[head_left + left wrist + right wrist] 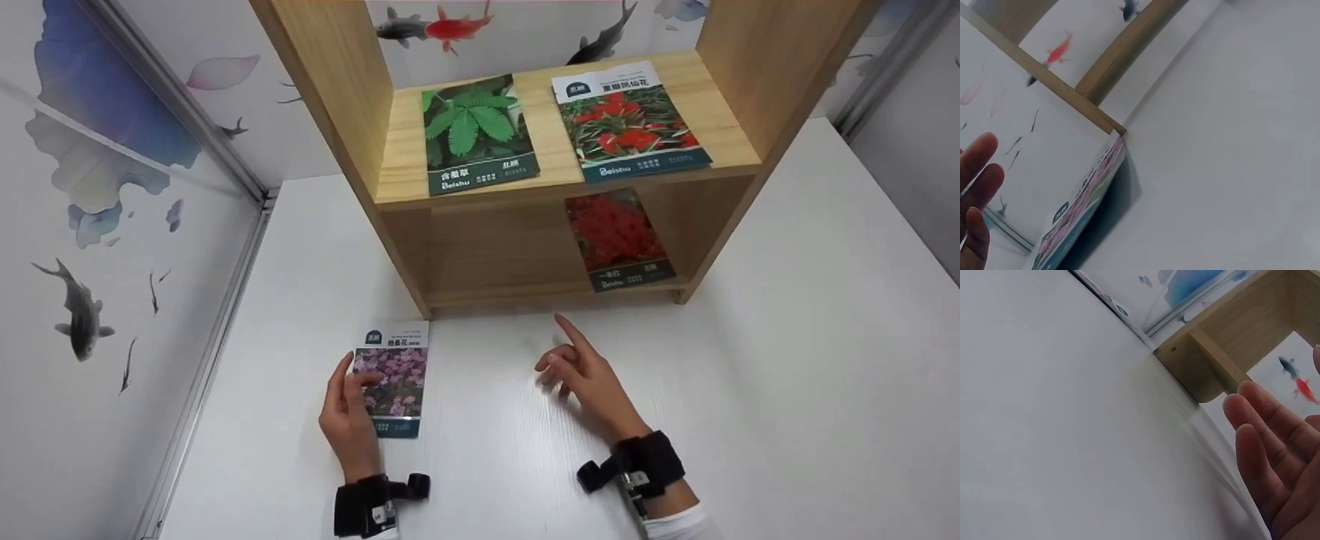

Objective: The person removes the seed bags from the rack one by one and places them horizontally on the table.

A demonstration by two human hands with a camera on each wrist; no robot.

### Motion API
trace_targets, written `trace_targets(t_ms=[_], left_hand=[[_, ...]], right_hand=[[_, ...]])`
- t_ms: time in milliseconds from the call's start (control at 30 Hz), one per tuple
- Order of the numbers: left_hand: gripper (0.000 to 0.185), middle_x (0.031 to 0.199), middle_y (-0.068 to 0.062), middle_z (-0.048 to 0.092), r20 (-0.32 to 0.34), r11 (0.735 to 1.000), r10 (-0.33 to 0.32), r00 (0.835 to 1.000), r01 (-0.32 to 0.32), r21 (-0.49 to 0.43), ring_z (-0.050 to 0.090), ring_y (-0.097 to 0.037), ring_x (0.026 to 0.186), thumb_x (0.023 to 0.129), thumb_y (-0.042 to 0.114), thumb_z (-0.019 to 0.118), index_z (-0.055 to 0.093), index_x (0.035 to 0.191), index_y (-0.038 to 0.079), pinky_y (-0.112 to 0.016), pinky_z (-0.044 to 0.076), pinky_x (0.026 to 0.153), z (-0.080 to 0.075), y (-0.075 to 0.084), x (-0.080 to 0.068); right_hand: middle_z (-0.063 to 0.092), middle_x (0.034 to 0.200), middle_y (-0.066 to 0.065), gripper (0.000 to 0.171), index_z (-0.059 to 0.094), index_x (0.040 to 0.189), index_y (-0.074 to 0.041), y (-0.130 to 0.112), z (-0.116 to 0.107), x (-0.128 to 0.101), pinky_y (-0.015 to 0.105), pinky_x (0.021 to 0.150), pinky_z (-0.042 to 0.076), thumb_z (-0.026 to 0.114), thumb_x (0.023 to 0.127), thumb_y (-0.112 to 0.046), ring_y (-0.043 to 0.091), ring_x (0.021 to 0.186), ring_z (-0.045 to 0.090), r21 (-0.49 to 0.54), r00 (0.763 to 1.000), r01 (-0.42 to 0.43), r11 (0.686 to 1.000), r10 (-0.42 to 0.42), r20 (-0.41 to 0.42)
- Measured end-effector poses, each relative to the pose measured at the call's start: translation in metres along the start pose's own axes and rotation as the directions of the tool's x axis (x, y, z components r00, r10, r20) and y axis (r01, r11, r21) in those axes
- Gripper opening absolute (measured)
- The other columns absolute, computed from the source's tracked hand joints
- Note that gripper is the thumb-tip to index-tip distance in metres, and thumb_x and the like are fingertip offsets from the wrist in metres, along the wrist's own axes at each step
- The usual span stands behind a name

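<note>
A seed packet with purple flowers [397,375] lies on the white table, left of the wooden shelf's foot. My left hand [349,420] is at its left edge, the thumb over the picture side and the fingers loosely bent. In the left wrist view, the fingertips [982,183] appear apart from the packet [1081,211], which casts a shadow on the table. My right hand [589,382] hovers in front of the shelf, index finger extended, other fingers loosely bent, holding nothing. The right wrist view also shows that hand [1286,467] with nothing in it.
The two-tier wooden shelf [465,251] stands at the back. Its upper board carries a green-leaf packet [480,135] and a red-flower packet [634,124]. Another red-flower packet [619,236] leans at the lower tier's right. A fish-patterned wall [97,225] borders the left.
</note>
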State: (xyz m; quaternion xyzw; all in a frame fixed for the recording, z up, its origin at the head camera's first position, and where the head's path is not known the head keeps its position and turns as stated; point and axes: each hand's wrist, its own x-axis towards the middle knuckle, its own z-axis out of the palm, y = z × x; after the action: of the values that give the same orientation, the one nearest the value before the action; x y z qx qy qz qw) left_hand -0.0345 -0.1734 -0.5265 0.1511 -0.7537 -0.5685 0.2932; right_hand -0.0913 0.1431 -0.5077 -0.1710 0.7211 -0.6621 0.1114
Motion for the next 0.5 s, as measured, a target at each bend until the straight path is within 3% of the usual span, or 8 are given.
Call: trace_targets(t_ms=[167,333,400,500], left_hand=[[0.033,0.085,0.003,0.066,0.017,0.998,0.059,0.998,-0.059,0.022,0.057,-0.015,0.094,0.094,0.027,0.044,0.053,0.125,0.02,-0.023,0.036,0.091,0.01,0.0,-0.005],[0.032,0.085,0.006,0.066,0.047,0.994,0.092,0.995,-0.094,0.055,0.058,-0.015,0.086,0.094,0.026,0.045,0.054,0.124,0.018,-0.017,0.041,0.076,0.02,0.0,-0.012],[0.031,0.084,0.007,0.066,0.056,0.994,0.097,0.994,-0.099,0.049,0.057,-0.015,0.074,0.094,0.026,0.045,0.055,0.123,0.02,-0.017,0.039,0.059,0.024,0.0,-0.014],[0.03,0.081,0.007,0.066,0.057,0.993,0.112,0.992,-0.114,0.028,0.055,-0.018,0.064,0.094,0.025,0.045,0.057,0.121,0.02,-0.019,0.039,0.052,0.027,0.001,-0.016]], right_hand=[[0.062,0.093,0.016,0.057,0.016,0.143,-0.007,0.001,-0.014,-0.003,0.043,0.058,0.049,0.045,0.094,-0.017,0.035,0.076,0.059,-0.012,0.993,0.0,1.0,-0.002,-0.12],[0.062,0.091,0.017,0.055,0.017,0.142,-0.006,0.002,-0.02,-0.006,0.044,0.056,0.048,0.044,0.094,-0.014,0.035,0.074,0.058,0.003,0.982,0.021,1.0,-0.02,-0.185],[0.061,0.09,0.018,0.055,0.018,0.142,-0.006,0.003,-0.021,-0.007,0.044,0.055,0.048,0.045,0.094,-0.014,0.036,0.073,0.058,0.01,0.979,0.025,1.0,-0.023,-0.204],[0.061,0.09,0.017,0.055,0.02,0.142,-0.007,0.003,-0.022,-0.007,0.044,0.054,0.047,0.045,0.094,-0.016,0.036,0.073,0.058,0.015,0.972,0.018,1.0,-0.014,-0.234]])
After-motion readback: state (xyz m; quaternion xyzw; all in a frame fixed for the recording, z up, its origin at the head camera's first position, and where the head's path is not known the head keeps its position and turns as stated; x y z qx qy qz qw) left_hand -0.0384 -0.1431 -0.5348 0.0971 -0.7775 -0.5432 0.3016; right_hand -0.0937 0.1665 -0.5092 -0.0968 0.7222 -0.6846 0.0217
